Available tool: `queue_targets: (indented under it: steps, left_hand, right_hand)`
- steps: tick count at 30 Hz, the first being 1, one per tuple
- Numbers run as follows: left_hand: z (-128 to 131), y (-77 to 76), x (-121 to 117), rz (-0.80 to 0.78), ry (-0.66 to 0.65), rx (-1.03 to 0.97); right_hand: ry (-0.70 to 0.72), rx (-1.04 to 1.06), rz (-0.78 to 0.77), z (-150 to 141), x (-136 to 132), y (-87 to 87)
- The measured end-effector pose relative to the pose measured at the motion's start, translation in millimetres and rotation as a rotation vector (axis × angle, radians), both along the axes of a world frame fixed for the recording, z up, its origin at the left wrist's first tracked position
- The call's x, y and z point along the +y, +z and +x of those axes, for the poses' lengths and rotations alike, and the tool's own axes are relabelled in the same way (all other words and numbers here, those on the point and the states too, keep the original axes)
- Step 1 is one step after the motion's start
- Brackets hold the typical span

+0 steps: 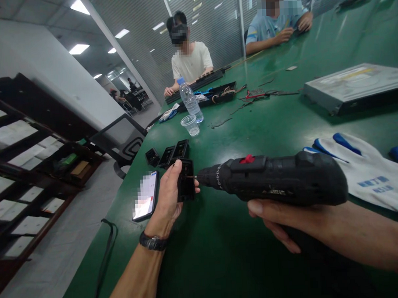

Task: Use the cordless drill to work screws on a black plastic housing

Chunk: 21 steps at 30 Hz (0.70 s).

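My right hand (281,222) is wrapped round the grip of a black cordless drill (273,178) with a red switch on top. The drill lies level and points left, its thin bit reaching into a small black open box-shaped part (186,184). Whether the bit touches a screw inside cannot be made out. My left hand (169,190) holds that part upright, thumb along its near side and fingertips showing at its right edge. Just beyond it, several similar black box-shaped parts (167,156) rest on the green table. A lit phone (147,195) lies left of my left hand.
A clear cup (190,124) and a water bottle (190,101) stand farther back, near a black tray (223,93) of wires. White-and-blue gloves (368,172) lie at right below a metal drive case (357,85). A black strap (106,254) hangs near the left table edge. Two people sit opposite.
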State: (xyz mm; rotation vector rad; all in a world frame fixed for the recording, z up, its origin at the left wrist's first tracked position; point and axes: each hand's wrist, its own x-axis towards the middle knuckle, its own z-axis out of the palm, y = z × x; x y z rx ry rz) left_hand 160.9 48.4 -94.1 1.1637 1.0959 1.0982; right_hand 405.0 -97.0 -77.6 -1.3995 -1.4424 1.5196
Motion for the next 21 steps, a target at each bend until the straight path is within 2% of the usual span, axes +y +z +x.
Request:
queue_targets:
  steps: [10,16,18,21]
  left_hand:
    - [1,0.2,-1,0.052,0.046,-0.039]
    - [-2,-5.4,8,0.07,0.045,-0.053]
    - [-3,-5.9,10,0.078,0.043,-0.076]
    - [-5,-2.7,10,0.075,0.041,-0.139]
  right_hand:
    - [0.009,0.127,0.038,-5,5,2.7]
    - [-0.064,0.287,-0.109,-4,9,-0.6]
    - [-0.054,0.258,-0.116,-2,10,-3.8]
    - [-0.019,0.138,-0.024,3,8,-12.6]
